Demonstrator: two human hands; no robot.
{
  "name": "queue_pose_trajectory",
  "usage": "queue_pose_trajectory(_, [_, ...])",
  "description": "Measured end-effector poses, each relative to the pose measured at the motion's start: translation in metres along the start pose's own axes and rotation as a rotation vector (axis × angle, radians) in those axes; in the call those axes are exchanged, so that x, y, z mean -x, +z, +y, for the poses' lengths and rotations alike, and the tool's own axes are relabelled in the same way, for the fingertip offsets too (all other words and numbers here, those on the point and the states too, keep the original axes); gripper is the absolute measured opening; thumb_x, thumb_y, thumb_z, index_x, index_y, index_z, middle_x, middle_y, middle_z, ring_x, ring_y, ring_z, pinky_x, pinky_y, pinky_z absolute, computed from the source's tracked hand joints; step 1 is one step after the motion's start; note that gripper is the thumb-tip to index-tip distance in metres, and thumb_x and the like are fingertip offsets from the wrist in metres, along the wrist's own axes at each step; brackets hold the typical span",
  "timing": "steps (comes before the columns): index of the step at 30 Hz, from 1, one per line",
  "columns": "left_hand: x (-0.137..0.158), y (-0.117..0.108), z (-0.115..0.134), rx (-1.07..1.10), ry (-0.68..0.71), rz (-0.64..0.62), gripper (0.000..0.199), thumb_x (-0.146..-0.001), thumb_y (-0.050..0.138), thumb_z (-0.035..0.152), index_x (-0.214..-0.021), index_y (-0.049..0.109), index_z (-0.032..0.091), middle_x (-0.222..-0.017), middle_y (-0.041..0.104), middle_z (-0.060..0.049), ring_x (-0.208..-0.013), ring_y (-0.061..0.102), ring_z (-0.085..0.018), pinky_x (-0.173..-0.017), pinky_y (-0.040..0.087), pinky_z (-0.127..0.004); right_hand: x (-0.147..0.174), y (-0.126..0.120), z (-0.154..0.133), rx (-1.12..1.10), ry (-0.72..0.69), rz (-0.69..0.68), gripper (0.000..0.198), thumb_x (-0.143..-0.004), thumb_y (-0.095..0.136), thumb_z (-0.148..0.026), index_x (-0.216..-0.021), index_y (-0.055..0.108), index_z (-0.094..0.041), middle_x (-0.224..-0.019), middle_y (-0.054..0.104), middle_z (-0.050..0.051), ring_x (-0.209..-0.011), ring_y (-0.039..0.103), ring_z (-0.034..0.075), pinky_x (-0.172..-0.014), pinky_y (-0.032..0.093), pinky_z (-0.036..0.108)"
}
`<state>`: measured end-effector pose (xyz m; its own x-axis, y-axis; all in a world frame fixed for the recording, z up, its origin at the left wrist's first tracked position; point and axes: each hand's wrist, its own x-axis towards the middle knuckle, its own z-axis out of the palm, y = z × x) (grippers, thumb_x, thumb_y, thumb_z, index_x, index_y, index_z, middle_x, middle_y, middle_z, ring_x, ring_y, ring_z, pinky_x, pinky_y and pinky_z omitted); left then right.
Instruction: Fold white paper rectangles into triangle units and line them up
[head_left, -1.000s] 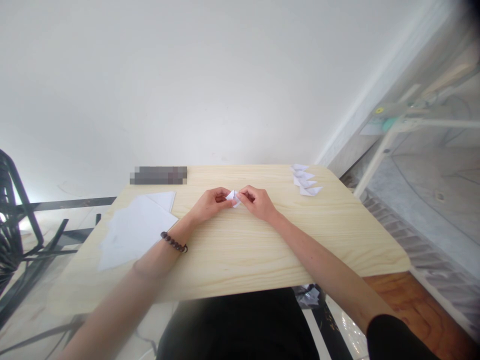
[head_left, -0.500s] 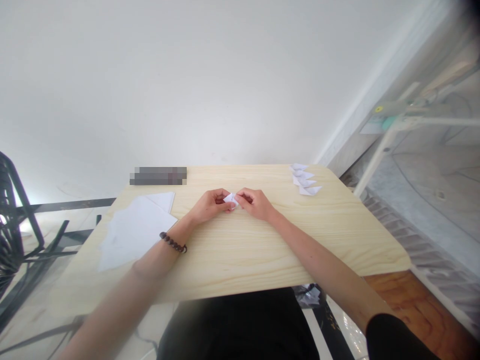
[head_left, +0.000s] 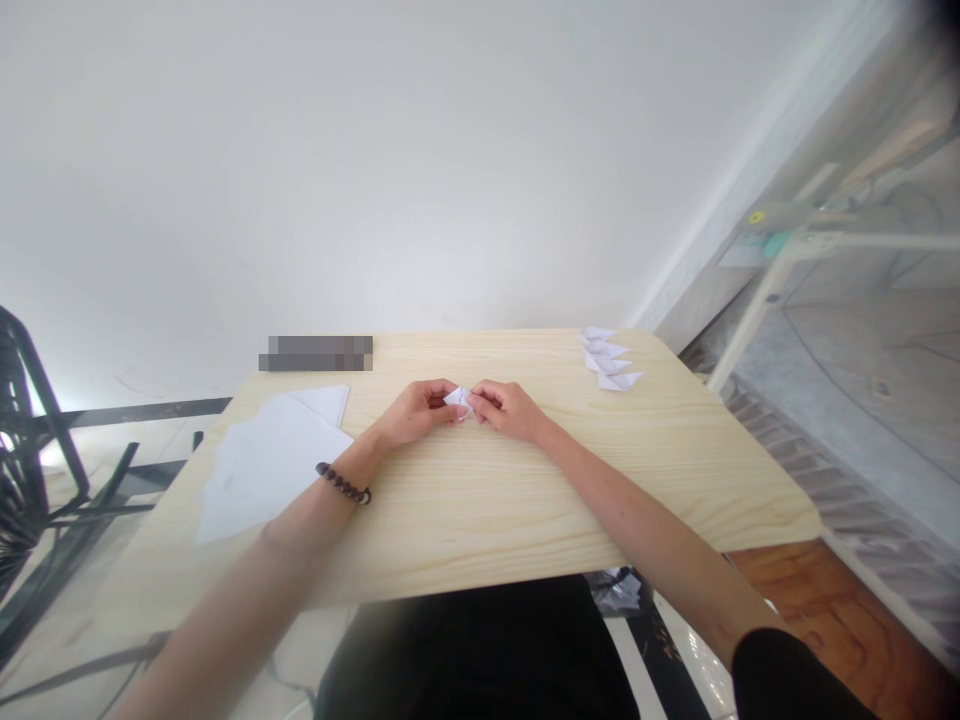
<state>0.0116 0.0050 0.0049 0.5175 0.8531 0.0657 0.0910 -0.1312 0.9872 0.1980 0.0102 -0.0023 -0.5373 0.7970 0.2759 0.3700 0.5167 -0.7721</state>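
Note:
Between my two hands, above the middle of the table, is a small piece of folded white paper [head_left: 459, 398]. My left hand [head_left: 420, 412] grips its left side, thumb in front and fingers behind. On the right side, the thumb and fingers of my right hand [head_left: 506, 408] pinch the paper's edge. My fingers cover much of it, so its full shape is hidden. A beaded bracelet [head_left: 343, 483] circles my left wrist. Several white folded paper boats [head_left: 611, 360] stand in a row at the back right of the table.
A stack of white paper sheets [head_left: 270, 455] lies fanned on the left of the wooden table [head_left: 480, 520], partly under my left forearm. A blurred-out dark item [head_left: 316, 354] sits at the back left. Behind is a white wall [head_left: 450, 180]; a dark chair [head_left: 45, 430] stands at left.
My fingers have shifted slightly on the folded paper, and its visible outline has changed a little. Both hands still hold it in nearly the same place.

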Motion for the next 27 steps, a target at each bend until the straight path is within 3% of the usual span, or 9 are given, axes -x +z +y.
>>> queue_pose_trajectory(9, [-0.0031, 0.0021, -0.0011, -0.007, 0.027, 0.130, 0.034, -0.072, 0.055, 0.044, -0.085, 0.062, 0.013, -0.083, 0.063, -0.007, -0.075, 0.057, -0.017, -0.068, 0.046, -0.029, -0.0011, 0.0006, 0.0036, 0.085, -0.030, 0.085, 0.026, -0.083, 0.039, -0.034, -0.071, 0.052, -0.015, -0.056, 0.052, -0.002, -0.047, 0.041, 0.006, -0.048, 0.031, 0.018])
queue_pose_trajectory(14, [-0.0040, -0.0027, -0.0022, -0.025, 0.030, 0.100, 0.034, -0.071, 0.057, 0.044, -0.083, 0.062, 0.012, -0.076, 0.062, -0.005, -0.066, 0.055, -0.014, -0.063, 0.044, -0.026, -0.0009, 0.0010, 0.0005, 0.082, -0.041, 0.060, 0.027, -0.083, 0.038, -0.035, -0.072, 0.052, -0.015, -0.056, 0.052, -0.003, -0.046, 0.040, 0.005, -0.047, 0.030, 0.018])
queue_pose_trajectory(23, [-0.0018, 0.0025, 0.0002, 0.027, -0.005, 0.043, 0.030, -0.070, 0.061, 0.033, -0.091, 0.057, 0.013, -0.085, 0.061, -0.005, -0.076, 0.056, -0.014, -0.070, 0.043, -0.027, -0.0012, 0.0022, 0.0050, 0.058, 0.010, 0.100, 0.029, -0.082, 0.039, -0.038, -0.078, 0.054, -0.015, -0.057, 0.053, -0.002, -0.048, 0.042, 0.006, -0.049, 0.032, 0.018])
queue_pose_trajectory(27, [-0.0014, 0.0018, -0.0031, 0.022, -0.012, 0.014, 0.026, -0.068, 0.062, 0.030, -0.087, 0.057, 0.013, -0.079, 0.062, -0.004, -0.074, 0.057, -0.014, -0.070, 0.043, -0.028, -0.0005, 0.0024, 0.0044, 0.097, 0.002, 0.116, 0.029, -0.082, 0.039, -0.038, -0.077, 0.055, -0.015, -0.056, 0.052, -0.002, -0.048, 0.041, 0.006, -0.048, 0.031, 0.019])
